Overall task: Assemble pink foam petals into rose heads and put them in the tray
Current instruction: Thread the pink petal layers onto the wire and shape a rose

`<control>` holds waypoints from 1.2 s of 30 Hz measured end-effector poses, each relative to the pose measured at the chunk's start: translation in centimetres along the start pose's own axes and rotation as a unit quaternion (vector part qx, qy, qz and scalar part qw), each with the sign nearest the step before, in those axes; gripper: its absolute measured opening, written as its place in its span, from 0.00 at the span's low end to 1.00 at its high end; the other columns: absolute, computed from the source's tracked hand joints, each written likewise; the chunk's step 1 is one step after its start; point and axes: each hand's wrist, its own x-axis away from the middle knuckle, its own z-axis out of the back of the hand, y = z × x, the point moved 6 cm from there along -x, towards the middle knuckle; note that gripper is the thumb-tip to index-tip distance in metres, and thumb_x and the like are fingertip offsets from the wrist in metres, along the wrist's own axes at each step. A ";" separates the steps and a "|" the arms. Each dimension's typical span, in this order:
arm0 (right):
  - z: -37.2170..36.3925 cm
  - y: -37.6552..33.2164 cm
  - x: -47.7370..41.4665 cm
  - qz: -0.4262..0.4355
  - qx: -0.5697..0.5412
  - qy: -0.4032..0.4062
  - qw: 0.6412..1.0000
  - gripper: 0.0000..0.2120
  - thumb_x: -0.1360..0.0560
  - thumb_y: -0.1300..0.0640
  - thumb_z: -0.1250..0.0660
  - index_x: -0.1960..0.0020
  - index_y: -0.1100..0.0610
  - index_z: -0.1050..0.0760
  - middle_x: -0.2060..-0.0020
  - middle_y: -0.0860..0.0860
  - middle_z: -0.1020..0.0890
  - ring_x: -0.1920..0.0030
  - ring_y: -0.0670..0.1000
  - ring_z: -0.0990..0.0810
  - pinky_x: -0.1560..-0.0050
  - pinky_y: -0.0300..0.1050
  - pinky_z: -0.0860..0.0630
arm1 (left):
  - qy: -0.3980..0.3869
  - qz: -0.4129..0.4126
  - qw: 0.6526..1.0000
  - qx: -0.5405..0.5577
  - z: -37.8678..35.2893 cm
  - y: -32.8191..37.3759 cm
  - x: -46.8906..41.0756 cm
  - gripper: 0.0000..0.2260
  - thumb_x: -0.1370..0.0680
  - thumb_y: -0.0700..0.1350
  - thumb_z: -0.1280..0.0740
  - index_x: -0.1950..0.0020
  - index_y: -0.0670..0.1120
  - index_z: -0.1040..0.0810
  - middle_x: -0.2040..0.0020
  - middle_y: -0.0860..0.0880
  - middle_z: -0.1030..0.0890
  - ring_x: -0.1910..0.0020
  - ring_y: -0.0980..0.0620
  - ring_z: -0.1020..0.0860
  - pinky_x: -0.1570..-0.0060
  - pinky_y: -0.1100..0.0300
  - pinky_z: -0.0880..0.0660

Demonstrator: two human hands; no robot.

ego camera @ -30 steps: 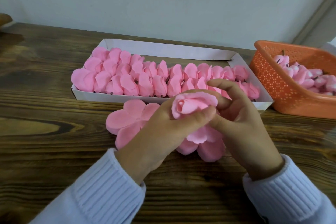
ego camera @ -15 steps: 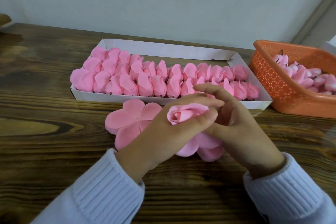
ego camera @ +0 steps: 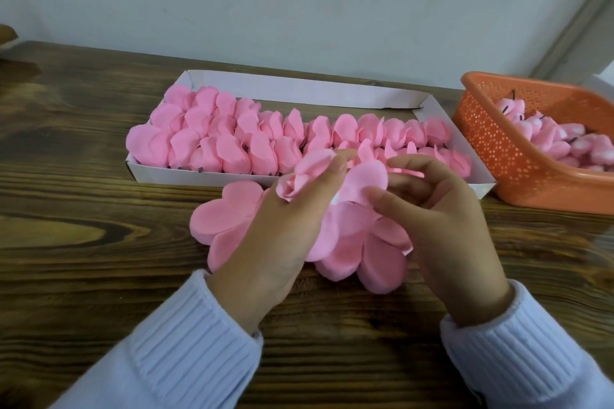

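Pink foam rose bud (ego camera: pixel 295 184) gripped in L hand (ego camera: pixel 292 229), just near of white cardboard tray (ego camera: pixel 299 90); R hand (ego camera: pixel 445 222) pinches loose outer petal (ego camera: pixel 365 178). Risk: hard pull tears foam or unrolls bud.

Two bare hands; both forearms in pale lavender-white knit sleeves (ego camera: pixel 186 349), thick ribbed cuffs (ego camera: pixel 518 339).

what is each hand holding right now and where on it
The left hand grips the rose bud round its lower part. The right hand pinches a raised petal near its edge.
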 end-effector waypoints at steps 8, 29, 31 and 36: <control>-0.6 -2.1 1.2 0.195 0.120 0.035 0.973 0.11 0.31 0.62 0.28 0.52 0.50 0.24 0.61 0.45 0.17 0.61 0.43 0.19 0.59 0.35 0.23 | 0.041 0.004 0.999 -0.025 0.2 -0.4 -0.1 0.15 0.35 0.65 0.30 0.54 0.59 0.16 0.57 0.58 0.15 0.54 0.61 0.18 0.51 0.58 0.24; -0.8 -3.4 2.0 0.270 0.075 0.030 0.960 0.11 0.29 0.64 0.29 0.50 0.55 0.27 0.62 0.40 0.17 0.61 0.41 0.18 0.59 0.33 0.24 | -0.090 -0.016 0.994 -0.056 -1.2 0.0 0.3 0.16 0.24 0.53 0.36 0.46 0.44 0.17 0.48 0.45 0.15 0.44 0.49 0.19 0.38 0.48 0.27; -1.0 -3.4 2.0 0.265 0.044 0.014 0.963 0.10 0.27 0.62 0.28 0.49 0.57 0.27 0.60 0.42 0.16 0.59 0.41 0.18 0.57 0.34 0.24 | -0.062 -0.017 0.997 -0.041 -1.1 0.2 0.4 0.20 0.27 0.57 0.34 0.50 0.41 0.18 0.49 0.37 0.17 0.44 0.39 0.20 0.37 0.38 0.29; -1.8 -2.6 1.7 0.208 -0.005 -0.050 0.977 0.09 0.27 0.62 0.34 0.47 0.58 0.29 0.55 0.45 0.20 0.53 0.42 0.20 0.51 0.36 0.25 | 0.011 -0.005 0.997 0.078 -0.3 0.4 0.2 0.18 0.34 0.63 0.31 0.61 0.48 0.19 0.48 0.31 0.21 0.42 0.33 0.22 0.36 0.34 0.32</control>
